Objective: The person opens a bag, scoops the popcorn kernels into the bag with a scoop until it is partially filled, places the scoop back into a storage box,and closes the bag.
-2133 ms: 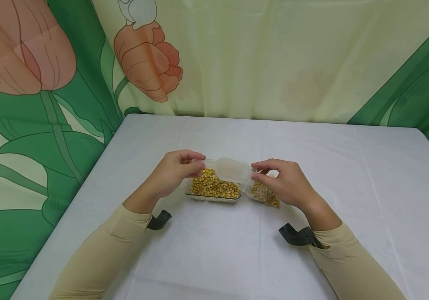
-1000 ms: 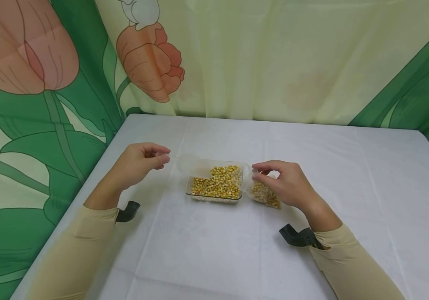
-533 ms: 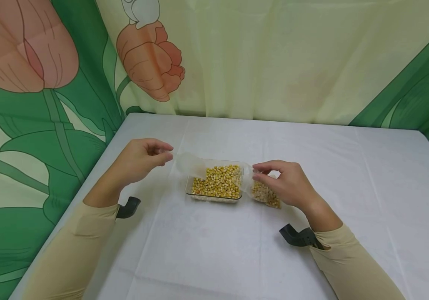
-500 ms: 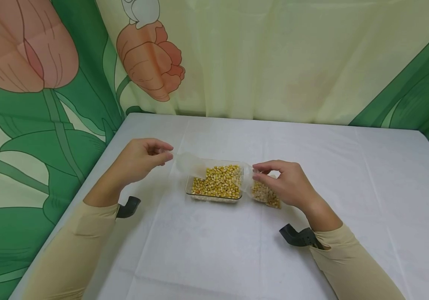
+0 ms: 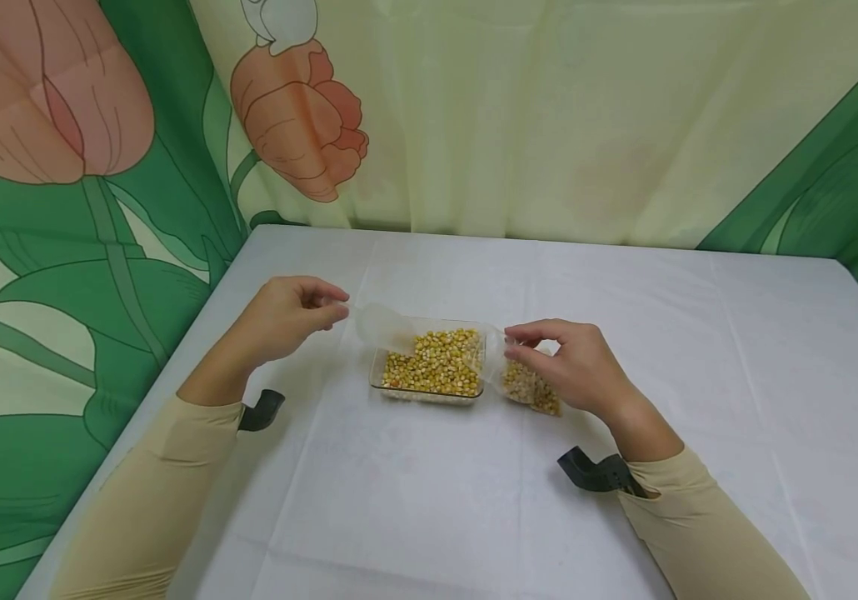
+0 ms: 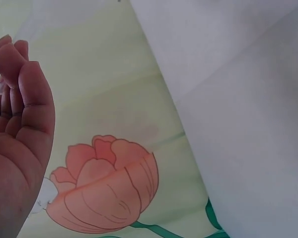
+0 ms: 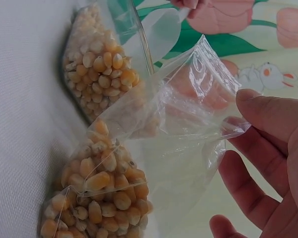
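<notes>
A clear rectangular container full of yellow corn kernels stands mid-table. Above its left back corner, my left hand pinches the handle of a translucent plastic scoop; the scoop's bowl also shows in the right wrist view. To the container's right is a clear plastic bag with corn kernels gathered in its bottom. Thumb and fingers of my right hand pinch the bag's upper edge, and its mouth leans over toward the container. Whether the scoop bowl holds any kernels cannot be made out.
A white cloth covers the table. Behind and to the left hangs a curtain printed with tulips and leaves. A black strap piece sticks out at the left wrist, and a similar one at the right.
About two seconds ago the scoop was at the bag's mouth; my left hand has since drawn it left over the container. During the last half second hardly anything moved. My right hand stayed on the bag.
</notes>
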Tool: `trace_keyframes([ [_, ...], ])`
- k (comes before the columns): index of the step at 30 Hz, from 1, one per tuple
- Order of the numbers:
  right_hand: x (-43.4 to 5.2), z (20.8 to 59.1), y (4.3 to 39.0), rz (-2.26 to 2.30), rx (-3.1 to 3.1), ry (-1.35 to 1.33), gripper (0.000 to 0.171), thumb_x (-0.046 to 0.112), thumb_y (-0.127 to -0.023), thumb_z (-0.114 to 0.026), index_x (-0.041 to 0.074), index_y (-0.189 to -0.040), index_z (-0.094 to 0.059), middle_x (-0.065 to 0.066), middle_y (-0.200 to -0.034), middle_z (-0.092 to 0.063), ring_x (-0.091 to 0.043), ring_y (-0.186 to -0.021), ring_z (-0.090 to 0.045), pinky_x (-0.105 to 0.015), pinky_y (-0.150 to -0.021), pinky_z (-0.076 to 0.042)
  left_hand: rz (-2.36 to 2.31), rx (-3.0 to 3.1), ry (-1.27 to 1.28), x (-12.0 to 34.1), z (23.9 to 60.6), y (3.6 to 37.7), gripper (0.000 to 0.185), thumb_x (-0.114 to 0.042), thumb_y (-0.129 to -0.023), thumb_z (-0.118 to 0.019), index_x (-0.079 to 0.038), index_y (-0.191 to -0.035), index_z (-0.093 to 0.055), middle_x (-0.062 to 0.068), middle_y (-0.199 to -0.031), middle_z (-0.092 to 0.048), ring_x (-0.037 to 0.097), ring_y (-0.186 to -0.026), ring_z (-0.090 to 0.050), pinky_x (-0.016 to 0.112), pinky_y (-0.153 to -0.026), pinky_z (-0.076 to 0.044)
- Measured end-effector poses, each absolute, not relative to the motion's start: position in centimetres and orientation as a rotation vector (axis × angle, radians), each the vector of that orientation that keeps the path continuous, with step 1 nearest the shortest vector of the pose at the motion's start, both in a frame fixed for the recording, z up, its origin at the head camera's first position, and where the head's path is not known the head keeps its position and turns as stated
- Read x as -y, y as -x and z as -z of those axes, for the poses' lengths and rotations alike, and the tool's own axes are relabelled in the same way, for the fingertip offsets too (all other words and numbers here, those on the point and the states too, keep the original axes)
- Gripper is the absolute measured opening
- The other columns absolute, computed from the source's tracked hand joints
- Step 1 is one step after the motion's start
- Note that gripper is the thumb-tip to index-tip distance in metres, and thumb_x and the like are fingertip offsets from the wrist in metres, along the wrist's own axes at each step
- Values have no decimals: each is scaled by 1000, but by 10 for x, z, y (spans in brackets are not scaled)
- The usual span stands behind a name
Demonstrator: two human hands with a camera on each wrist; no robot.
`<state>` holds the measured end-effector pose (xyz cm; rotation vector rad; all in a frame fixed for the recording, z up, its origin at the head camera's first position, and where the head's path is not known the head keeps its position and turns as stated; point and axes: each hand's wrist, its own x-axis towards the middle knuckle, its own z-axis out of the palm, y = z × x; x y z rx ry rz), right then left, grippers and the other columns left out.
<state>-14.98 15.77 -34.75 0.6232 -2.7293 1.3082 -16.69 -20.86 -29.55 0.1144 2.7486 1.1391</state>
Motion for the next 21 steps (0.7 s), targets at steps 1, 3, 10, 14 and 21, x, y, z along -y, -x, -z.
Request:
trace_keyframes([
  [1,-158,347,150,-1309,2730,-622,22,15,-90,-77,7,-111,-77,-4,-96,-74,-22,-82,-63,-26,-55,-43,-1139,-2744,-114,208,296,167,27,-22,-98,-67,-5,-119,-69,9,-89,-66,28,-89,-62,37,-72,-48],
  [3,-158,347,150,-1311,2731,-621,22,15,-90,-76,7,-111,-77,-4,-96,-74,-23,-82,-63,-26,-55,-44,-1138,-2735,-110,207,296,167,28,-23,-98,-67,-5,-119,-69,9,-90,-66,29,-89,-62,36,-72,-49],
  [10,-158,346,149,-1311,2737,-623,23,15,-91,-76,6,-112,-76,-3,-96,-75,-23,-83,-65,-26,-56,-45,-1087,-2744,-119,202,294,169,28,-24,-97,-67,-6,-119,-70,12,-93,-68,26,-88,-62,36,-71,-49],
  [14,-158,345,149,-1315,2738,-620,23,15,-91,-76,6,-112,-76,-3,-96,-74,-23,-83,-64,-27,-55,-44,-1052,-2764,-127,198,294,171,27,-24,-97,-68,-7,-117,-71,8,-90,-68,25,-87,-62,36,-71,-49],
  [21,-158,345,149,-1319,2737,-617,22,14,-91,-76,7,-111,-76,-4,-96,-74,-22,-83,-64,-26,-56,-44,-1084,-2689,-90,192,303,175,26,-24,-98,-68,-8,-119,-70,13,-99,-68,29,-93,-63,36,-74,-50],
])
